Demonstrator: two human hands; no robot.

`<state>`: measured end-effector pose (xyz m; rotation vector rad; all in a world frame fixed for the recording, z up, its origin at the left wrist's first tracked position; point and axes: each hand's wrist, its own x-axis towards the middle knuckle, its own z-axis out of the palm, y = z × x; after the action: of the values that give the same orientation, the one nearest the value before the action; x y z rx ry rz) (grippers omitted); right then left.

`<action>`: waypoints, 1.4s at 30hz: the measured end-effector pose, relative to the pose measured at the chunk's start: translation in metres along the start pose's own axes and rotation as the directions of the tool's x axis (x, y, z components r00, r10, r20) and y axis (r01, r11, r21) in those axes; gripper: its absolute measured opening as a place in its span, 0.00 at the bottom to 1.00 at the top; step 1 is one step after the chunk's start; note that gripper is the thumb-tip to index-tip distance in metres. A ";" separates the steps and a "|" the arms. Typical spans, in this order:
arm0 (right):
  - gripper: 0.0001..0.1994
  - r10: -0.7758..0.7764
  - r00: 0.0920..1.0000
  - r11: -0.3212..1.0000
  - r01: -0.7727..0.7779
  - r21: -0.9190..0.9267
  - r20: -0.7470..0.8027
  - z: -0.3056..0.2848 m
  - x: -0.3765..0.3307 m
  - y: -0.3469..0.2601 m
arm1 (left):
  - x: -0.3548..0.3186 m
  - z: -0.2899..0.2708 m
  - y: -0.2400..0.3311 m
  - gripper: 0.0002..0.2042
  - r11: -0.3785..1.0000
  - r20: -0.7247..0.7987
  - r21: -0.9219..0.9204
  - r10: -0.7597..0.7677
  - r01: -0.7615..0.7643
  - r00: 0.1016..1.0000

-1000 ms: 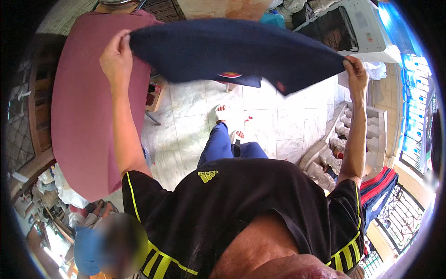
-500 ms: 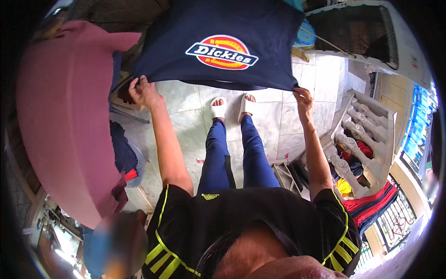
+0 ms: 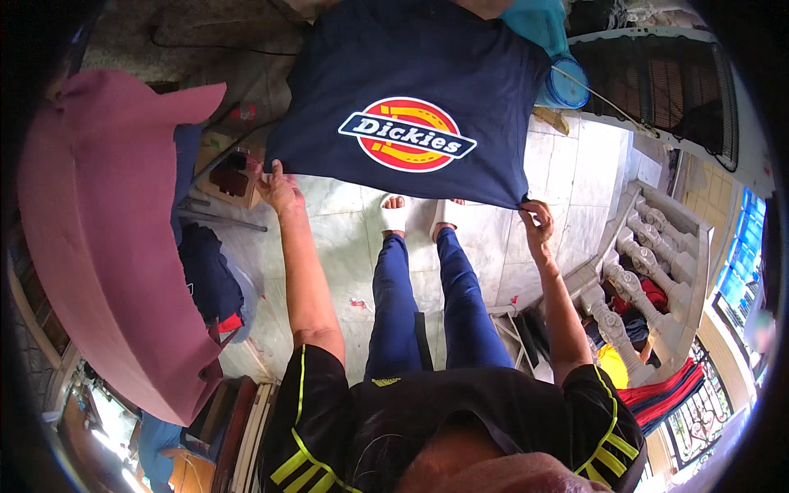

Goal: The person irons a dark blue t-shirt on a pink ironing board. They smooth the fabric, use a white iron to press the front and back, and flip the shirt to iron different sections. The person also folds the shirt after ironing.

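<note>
A dark navy T-shirt (image 3: 329,107) with a round red and yellow printed emblem is spread out in front of me, above the floor. My left hand (image 3: 280,187) pinches its near left corner, fingers closed on the cloth. At the near right corner, my right hand (image 3: 538,223) grips the fabric between thumb and fingers. The near edge is stretched between both hands and sags slightly in the middle. Both arms reach forward, and the shirt's far part runs up to the top of the view.
A pink cloth (image 3: 115,246) drapes over a long surface on my left, with dark garments (image 3: 209,275) beside it. A blue-lidded container (image 3: 565,82) stands beyond the shirt's right side. White balusters (image 3: 629,287) and hanging red and navy cloth (image 3: 670,386) are at the right.
The shirt and both hands sit lower in the picture, and the cloth's near edge now covers part of my sandals. Both hands keep their hold. The surroundings have shifted with the view.
</note>
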<state>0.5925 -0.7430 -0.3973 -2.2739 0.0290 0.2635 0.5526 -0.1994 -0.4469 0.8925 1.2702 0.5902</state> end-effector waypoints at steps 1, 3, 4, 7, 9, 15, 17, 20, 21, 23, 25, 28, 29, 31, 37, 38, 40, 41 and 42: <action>0.10 0.102 0.995 0.991 -0.104 0.083 0.022 0.009 -0.003 0.016 | -0.005 0.008 -0.005 0.22 0.982 0.028 0.021 -0.187 0.186 0.982; 0.19 0.330 0.930 0.858 -0.366 0.359 0.159 0.033 -0.001 0.017 | -0.027 0.024 -0.012 0.32 0.872 0.109 0.070 -0.489 0.484 0.865; 0.29 0.474 0.850 0.772 -0.527 0.356 0.231 0.045 0.000 0.016 | -0.045 0.034 -0.018 0.39 0.791 0.165 0.100 -0.611 0.603 0.774; 0.40 0.683 0.627 0.317 -0.717 0.621 0.375 0.078 0.007 -0.029 | -0.086 0.057 -0.020 0.39 0.779 0.509 -0.020 -0.532 0.626 0.677; 0.37 0.705 0.594 0.182 -0.680 0.710 0.388 0.090 0.015 -0.044 | -0.083 0.054 -0.034 0.39 0.806 0.497 -0.026 -0.502 0.591 0.708; 0.29 0.662 0.641 0.125 -0.605 0.786 0.389 0.082 0.049 -0.046 | -0.100 0.047 -0.060 0.40 0.836 0.463 -0.074 -0.455 0.544 0.761; 0.30 0.655 0.681 0.181 -0.562 0.807 0.327 0.077 0.054 -0.039 | -0.113 0.034 -0.070 0.40 0.816 0.451 -0.103 -0.471 0.568 0.758; 0.36 0.657 0.702 0.274 -0.560 0.782 0.273 0.064 0.062 -0.036 | -0.120 0.022 -0.078 0.38 0.784 0.437 -0.171 -0.482 0.596 0.759; 0.40 0.625 0.726 0.310 -0.568 0.763 0.287 0.059 0.064 -0.036 | -0.118 0.021 -0.080 0.37 0.780 0.455 -0.198 -0.464 0.594 0.760; 0.46 0.654 0.717 0.427 -0.613 0.665 0.241 0.052 0.066 -0.035 | -0.110 0.019 -0.080 0.31 0.761 0.456 -0.262 -0.445 0.594 0.771; 0.46 0.638 0.762 0.651 -0.610 0.452 0.108 0.049 0.065 -0.025 | -0.102 0.018 -0.075 0.26 0.731 0.426 -0.339 -0.442 0.592 0.789; 0.37 0.124 0.988 0.988 -0.132 -0.077 -0.093 0.056 0.063 -0.057 | -0.083 -0.004 -0.080 0.26 0.726 0.340 -0.469 -0.378 0.503 0.861; 0.34 -0.187 0.981 0.947 0.169 -0.274 -0.042 0.056 0.069 -0.076 | -0.079 -0.008 -0.085 0.28 0.792 0.270 -0.454 -0.314 0.408 0.910; 0.29 -0.362 0.927 0.885 0.374 -0.278 0.097 0.066 0.083 -0.142 | -0.080 -0.014 -0.081 0.36 0.810 0.182 -0.488 -0.269 0.325 0.946; 0.20 -0.689 0.674 0.653 0.737 -0.176 0.265 0.161 0.207 -0.270 | -0.104 -0.012 -0.080 0.33 0.833 0.104 -0.503 -0.205 0.229 0.973; 0.19 -0.760 0.614 0.574 0.788 -0.222 0.212 0.183 0.231 -0.284 | -0.104 -0.012 -0.084 0.33 0.825 0.106 -0.511 -0.216 0.240 0.970; 0.22 -0.830 0.514 0.400 0.818 -0.414 0.214 0.223 0.280 -0.294 | -0.103 -0.012 -0.090 0.32 0.811 0.115 -0.521 -0.242 0.266 0.963; 0.21 -0.797 0.578 0.469 0.775 -0.424 0.175 0.244 0.295 -0.292 | -0.102 -0.011 -0.092 0.32 0.806 0.132 -0.527 -0.237 0.270 0.963; 0.19 -0.757 0.640 0.535 0.725 -0.432 0.136 0.266 0.306 -0.291 | -0.102 -0.010 -0.092 0.32 0.800 0.149 -0.532 -0.232 0.276 0.961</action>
<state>0.8749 -0.3320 -0.4107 -2.5073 -1.0717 -0.3109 0.5110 -0.3290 -0.4671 0.2509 1.0419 0.6514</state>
